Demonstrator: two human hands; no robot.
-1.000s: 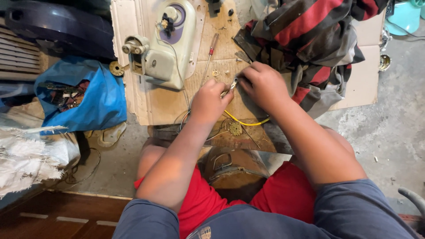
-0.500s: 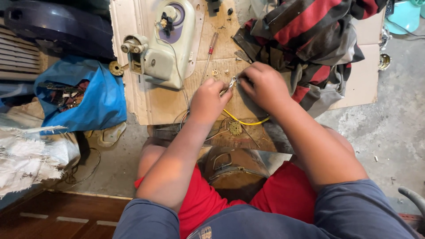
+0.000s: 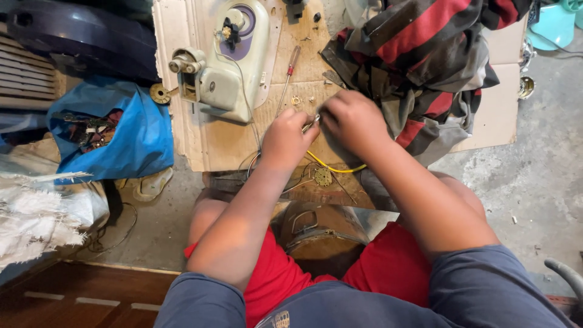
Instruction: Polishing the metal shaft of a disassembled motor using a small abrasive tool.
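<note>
My left hand [image 3: 286, 141] and my right hand [image 3: 351, 119] meet over a sheet of cardboard [image 3: 226, 141] on the floor. Between their fingertips they pinch a small metal part [image 3: 311, 123]; its exact shape is hidden by my fingers. A yellow wire [image 3: 333, 167] curves out from under my hands toward the right. Just beyond my left hand lies a pale green appliance housing [image 3: 226, 67] with a thin wire trailing from it. A red-handled screwdriver [image 3: 288, 78] rests on the cardboard between the housing and my right hand.
A red, grey and black striped cloth [image 3: 425, 67] is heaped at the right of the cardboard. A blue bag [image 3: 129, 135] of parts sits at the left, a round metal vessel [image 3: 322, 234] between my knees, a small brass gear [image 3: 323, 177] near it.
Both hands have drawn a little closer together around the small metal part. Nothing else has shifted.
</note>
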